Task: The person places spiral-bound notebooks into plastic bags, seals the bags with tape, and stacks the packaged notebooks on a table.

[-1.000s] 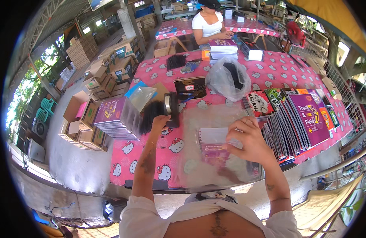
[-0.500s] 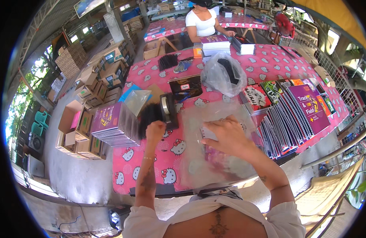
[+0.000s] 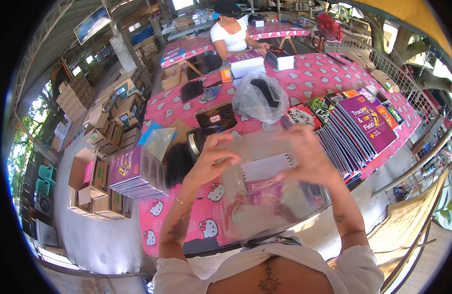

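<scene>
In front of me a spiral notebook (image 3: 266, 169) lies on a clear plastic sheet (image 3: 240, 213). Its upper part shows white, its lower part purple, with the binding along the right side. My left hand (image 3: 212, 160) hovers at the notebook's upper left, thumb and fingers apart with nothing visible between them. Over the notebook's right side is my right hand (image 3: 308, 156), fingers spread and somewhat smeared by motion. Left of my left hand lie a black bristle brush (image 3: 179, 164) and a dark tool with a pale handle (image 3: 193, 143), partly hidden by that hand.
Purple notebooks are stacked at the left (image 3: 132, 171) and fanned out in a row at the right (image 3: 356, 130). Beyond sit a clear plastic bag (image 3: 260, 100) and a dark flat case (image 3: 216, 118). Across the table a person (image 3: 231, 36) handles notebooks. Cardboard boxes (image 3: 101, 188) stand at left.
My left hand has moved right from beside the brush to the notebook's upper left, and its fingers have opened. My right hand has shifted right and up, uncovering the notebook's white part.
</scene>
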`<state>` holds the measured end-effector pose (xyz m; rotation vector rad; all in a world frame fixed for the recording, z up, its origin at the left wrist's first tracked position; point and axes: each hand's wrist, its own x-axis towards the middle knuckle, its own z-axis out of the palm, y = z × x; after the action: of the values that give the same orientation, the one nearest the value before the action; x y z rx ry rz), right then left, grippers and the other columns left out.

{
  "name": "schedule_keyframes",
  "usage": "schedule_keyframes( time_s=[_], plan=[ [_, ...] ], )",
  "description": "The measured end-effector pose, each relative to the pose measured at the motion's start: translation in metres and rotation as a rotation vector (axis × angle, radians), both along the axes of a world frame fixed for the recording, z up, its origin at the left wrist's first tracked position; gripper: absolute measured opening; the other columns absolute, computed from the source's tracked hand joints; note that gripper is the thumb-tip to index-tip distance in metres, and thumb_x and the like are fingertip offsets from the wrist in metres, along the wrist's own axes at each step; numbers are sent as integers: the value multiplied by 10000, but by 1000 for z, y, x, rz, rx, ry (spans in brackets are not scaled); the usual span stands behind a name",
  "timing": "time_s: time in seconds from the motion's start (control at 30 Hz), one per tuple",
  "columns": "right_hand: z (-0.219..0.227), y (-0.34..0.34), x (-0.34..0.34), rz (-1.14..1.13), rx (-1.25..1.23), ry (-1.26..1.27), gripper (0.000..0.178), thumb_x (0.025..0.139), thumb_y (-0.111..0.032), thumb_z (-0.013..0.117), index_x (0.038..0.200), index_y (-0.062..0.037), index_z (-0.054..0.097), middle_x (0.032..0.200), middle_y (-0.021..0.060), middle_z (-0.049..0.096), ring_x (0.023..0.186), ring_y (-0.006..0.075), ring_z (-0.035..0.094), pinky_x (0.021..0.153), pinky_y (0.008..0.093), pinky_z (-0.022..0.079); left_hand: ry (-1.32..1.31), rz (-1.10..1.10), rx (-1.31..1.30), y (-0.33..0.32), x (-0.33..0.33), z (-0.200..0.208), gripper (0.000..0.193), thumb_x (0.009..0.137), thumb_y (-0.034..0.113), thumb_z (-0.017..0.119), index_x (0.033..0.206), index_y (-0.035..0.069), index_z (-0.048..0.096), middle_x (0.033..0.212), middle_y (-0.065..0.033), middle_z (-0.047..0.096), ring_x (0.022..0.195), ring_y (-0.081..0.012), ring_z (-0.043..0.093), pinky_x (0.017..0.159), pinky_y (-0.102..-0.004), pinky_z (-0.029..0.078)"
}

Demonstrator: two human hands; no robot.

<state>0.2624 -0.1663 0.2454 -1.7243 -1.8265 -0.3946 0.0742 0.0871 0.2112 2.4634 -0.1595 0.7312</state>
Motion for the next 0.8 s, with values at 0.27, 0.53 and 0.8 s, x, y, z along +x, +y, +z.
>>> schedule_keyframes(
  time_s=[0.27, 0.53, 0.8],
  plan=[
    [-97, -4, 41, 278, -102, 642, 815, 566, -376, 921, 1235, -115, 536, 1265, 94, 543, 1230, 289, 499, 1114, 435, 317, -66, -18, 158, -27, 66, -22, 123, 797, 151, 772, 920, 155, 773, 1516, -134, 373, 1391, -361, 320, 1150, -480, 235],
    [-116, -10, 51, 209, -184, 351, 704, 628, -404, 865, 1226, -139, 606, 1313, 142, 545, 1257, 301, 491, 1147, 493, 271, -22, 48, -12, -31, 54, -20, 150, 813, 107, 759, 943, 177, 788, 1542, -119, 347, 1421, -344, 285, 1156, -457, 247],
    [-115, 4, 37, 206, -302, 174, 670, 711, -326, 815, 1345, -333, 602, 1633, 172, 172, 1454, 316, 331, 1160, 604, 209, -30, 72, 220, -47, 92, -54, 266, 767, 220, 807, 1029, 207, 764, 1570, -179, 281, 1445, -402, 240, 1155, -536, 216]
  ],
)
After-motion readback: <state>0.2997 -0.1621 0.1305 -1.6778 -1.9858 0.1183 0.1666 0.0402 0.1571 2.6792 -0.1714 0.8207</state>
